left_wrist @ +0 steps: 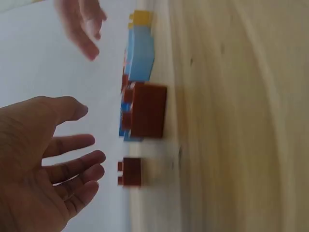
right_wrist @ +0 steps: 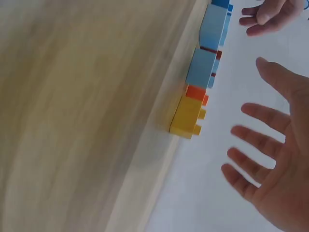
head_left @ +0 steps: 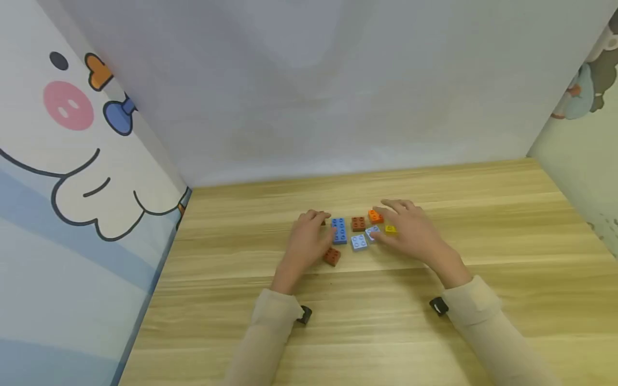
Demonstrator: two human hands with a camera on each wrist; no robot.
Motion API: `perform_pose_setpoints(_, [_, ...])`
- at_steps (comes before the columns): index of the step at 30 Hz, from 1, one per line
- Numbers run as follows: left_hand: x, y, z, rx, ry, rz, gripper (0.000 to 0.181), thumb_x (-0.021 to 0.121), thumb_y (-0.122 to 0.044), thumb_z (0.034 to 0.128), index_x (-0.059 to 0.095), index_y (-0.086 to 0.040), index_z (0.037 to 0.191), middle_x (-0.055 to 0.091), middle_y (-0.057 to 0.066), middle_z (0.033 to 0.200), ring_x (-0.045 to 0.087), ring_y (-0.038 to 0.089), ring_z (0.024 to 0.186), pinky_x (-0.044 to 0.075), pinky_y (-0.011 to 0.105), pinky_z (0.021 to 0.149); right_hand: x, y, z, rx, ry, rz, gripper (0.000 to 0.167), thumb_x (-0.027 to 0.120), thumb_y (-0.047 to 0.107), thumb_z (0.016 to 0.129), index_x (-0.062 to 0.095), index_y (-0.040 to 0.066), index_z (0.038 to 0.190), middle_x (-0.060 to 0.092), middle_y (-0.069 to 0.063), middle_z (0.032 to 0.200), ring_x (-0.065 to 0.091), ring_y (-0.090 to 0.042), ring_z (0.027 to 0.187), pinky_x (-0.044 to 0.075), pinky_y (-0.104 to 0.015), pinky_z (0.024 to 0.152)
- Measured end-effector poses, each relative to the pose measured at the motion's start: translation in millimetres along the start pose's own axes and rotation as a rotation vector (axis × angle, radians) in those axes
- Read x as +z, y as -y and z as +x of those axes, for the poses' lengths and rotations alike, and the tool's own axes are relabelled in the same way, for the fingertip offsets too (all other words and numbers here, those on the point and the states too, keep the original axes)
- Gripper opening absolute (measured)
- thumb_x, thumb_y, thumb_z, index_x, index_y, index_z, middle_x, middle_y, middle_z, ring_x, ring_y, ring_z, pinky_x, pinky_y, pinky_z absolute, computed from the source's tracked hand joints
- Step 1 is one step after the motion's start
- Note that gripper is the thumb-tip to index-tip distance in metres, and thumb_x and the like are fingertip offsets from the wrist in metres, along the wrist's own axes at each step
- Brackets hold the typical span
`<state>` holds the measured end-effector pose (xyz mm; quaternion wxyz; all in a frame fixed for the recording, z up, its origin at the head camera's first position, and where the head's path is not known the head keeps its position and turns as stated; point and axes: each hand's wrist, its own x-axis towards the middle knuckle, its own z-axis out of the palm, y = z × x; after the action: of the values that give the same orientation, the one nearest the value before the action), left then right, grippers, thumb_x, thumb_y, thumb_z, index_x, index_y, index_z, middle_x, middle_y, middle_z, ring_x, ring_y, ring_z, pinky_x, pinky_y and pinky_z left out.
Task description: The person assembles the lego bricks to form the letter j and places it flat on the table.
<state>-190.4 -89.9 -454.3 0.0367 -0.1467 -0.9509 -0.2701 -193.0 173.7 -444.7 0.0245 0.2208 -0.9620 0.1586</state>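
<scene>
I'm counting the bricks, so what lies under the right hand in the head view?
Parts of a yellow brick, an orange brick and a light blue brick show past the right hand; whatever lies beneath its palm is hidden there.

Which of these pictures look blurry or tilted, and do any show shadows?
Head view: fairly clear, with a soft shadow on the table below the right hand; left wrist view: turned sideways, the nearer brown brick soft-edged and the table blurred; right wrist view: tilted too, the table smeared, the yellow brick clearer.
</scene>
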Motion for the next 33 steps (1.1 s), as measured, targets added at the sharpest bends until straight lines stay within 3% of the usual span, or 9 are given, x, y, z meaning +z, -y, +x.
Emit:
perform_pose_setpoints(6, [18.0, -10.6, 7.2, -0.079, -0.004, 0.033, 0.045, 0.067, -0.041, 0.098, 0.066, -0.005, 0.126, 0.07, 0.011, 0.12, 0.065, 0.026, 0.109, 0.053, 0.041, 0.096, 11, 13, 8.1, -0.122, 0.022, 0.028, 0.042, 0.078, 0.036, 0.09, 0.073, 0.01, 0.123, 0.073, -0.009, 0.125, 0.064, -0.032, 0.113, 0.05, -0.052, 0.099])
perform_pose_setpoints(10, [25.0, -15.1, 9.0, -0.152, 0.015, 0.048, 0.052, 0.069, -0.046, 0.0955, 0.064, -0.004, 0.126, 0.07, 0.011, 0.116, 0.064, 0.023, 0.096, 0.054, 0.037, 0.085, 17, 21, 11.7, -0.162, 0.045, 0.038, 0.038, 0.081, 0.029, 0.088, 0.074, 0.009, 0.119, 0.075, -0.008, 0.121, 0.068, -0.029, 0.112, 0.048, -0.054, 0.106])
perform_pose_setpoints(13, [26.6, -18.1, 8.7, -0.185, 0.025, 0.056, 0.055, 0.07, -0.046, 0.0946, 0.063, -0.003, 0.128, 0.07, 0.013, 0.119, 0.063, 0.023, 0.097, 0.054, 0.037, 0.085, 20, 25, 13.8, -0.167, 0.064, 0.042, 0.038, 0.081, 0.029, 0.087, 0.074, 0.009, 0.119, 0.075, -0.007, 0.119, 0.069, -0.028, 0.111, 0.047, -0.054, 0.108])
perform_pose_setpoints(21, [27.7, -19.0, 7.3, -0.167, 0.027, 0.077, 0.049, 0.072, -0.039, 0.0947, 0.065, -0.001, 0.124, 0.07, 0.015, 0.118, 0.065, 0.025, 0.098, 0.055, 0.039, 0.085, 19, 32, 15.5, -0.143, 0.139, -0.001, 0.037, 0.082, 0.025, 0.086, 0.075, 0.008, 0.118, 0.074, -0.007, 0.112, 0.067, -0.026, 0.102, 0.052, -0.046, 0.095])
perform_pose_setpoints(29, [24.4, -19.6, 3.5, -0.145, 0.045, 0.071, 0.039, 0.073, -0.032, 0.0948, 0.07, -0.004, 0.121, 0.072, 0.012, 0.116, 0.065, 0.025, 0.102, 0.054, 0.041, 0.089, 13, 35, 10.2, -0.129, 0.148, 0.037, 0.037, 0.082, 0.024, 0.087, 0.074, 0.008, 0.119, 0.075, -0.007, 0.115, 0.068, -0.026, 0.106, 0.052, -0.047, 0.099])
perform_pose_setpoints(33, [21.4, -18.7, 0.2, -0.138, 0.063, 0.073, 0.036, 0.075, -0.029, 0.0928, 0.072, -0.007, 0.12, 0.072, 0.009, 0.119, 0.065, 0.024, 0.104, 0.053, 0.041, 0.093, 9, 34, 6.5, -0.117, 0.141, 0.081, 0.037, 0.083, 0.023, 0.086, 0.074, 0.007, 0.119, 0.075, -0.008, 0.118, 0.069, -0.027, 0.109, 0.048, -0.052, 0.108])
